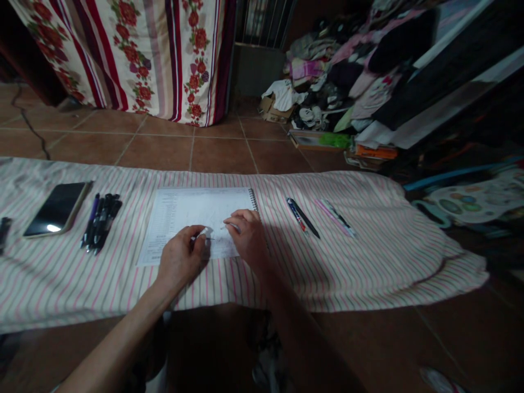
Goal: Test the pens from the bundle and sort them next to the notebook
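Note:
My left hand (181,253) is closed in a pinch around a small whitish piece (204,233), with a thin dark tip showing near it; its kind is unclear. Close by, my right hand (248,233) has thumb and forefinger pressed together over the page, and whatever lies between them is too small to name. A short gap separates the two hands. Beneath them a spiral notebook (196,204) lies with a printed sheet on top and its wire binding on the right side. Faint marks show on the paper between my fingers.
A striped cloth covers the low table (360,273). On the left lie a phone (57,207) and a bundle of dark pens (101,221). Right of the notebook are two pens (302,217) and another pair (336,217). Clothes (347,71) are heaped beyond, beside a floral curtain (143,54).

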The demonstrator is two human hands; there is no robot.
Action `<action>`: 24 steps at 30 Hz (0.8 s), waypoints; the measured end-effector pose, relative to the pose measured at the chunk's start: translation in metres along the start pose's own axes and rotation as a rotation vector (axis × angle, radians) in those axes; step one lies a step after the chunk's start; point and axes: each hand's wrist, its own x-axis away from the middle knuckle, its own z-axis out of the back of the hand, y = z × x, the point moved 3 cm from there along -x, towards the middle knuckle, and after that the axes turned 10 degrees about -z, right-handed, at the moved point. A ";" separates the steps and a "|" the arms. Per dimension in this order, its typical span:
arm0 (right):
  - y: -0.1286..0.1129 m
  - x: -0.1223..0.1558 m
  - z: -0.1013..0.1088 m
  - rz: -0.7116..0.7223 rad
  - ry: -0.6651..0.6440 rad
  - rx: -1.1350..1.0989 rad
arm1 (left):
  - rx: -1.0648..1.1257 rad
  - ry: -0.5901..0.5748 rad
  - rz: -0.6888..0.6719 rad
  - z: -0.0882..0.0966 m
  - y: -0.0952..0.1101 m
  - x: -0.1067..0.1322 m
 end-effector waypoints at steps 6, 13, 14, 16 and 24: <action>0.005 -0.001 0.000 -0.002 0.016 -0.012 | -0.006 0.027 0.003 0.003 -0.005 -0.001; 0.019 -0.007 0.010 -0.075 0.107 0.034 | -0.031 0.028 0.062 0.010 -0.011 -0.002; 0.018 -0.007 0.010 -0.067 0.110 0.027 | -0.026 0.037 0.056 0.010 -0.012 -0.002; 0.013 -0.006 0.009 -0.039 0.096 0.006 | -0.016 0.046 0.046 0.010 -0.014 -0.003; -0.017 0.006 -0.003 0.140 -0.097 -0.060 | -0.177 0.056 -0.015 0.014 -0.012 -0.001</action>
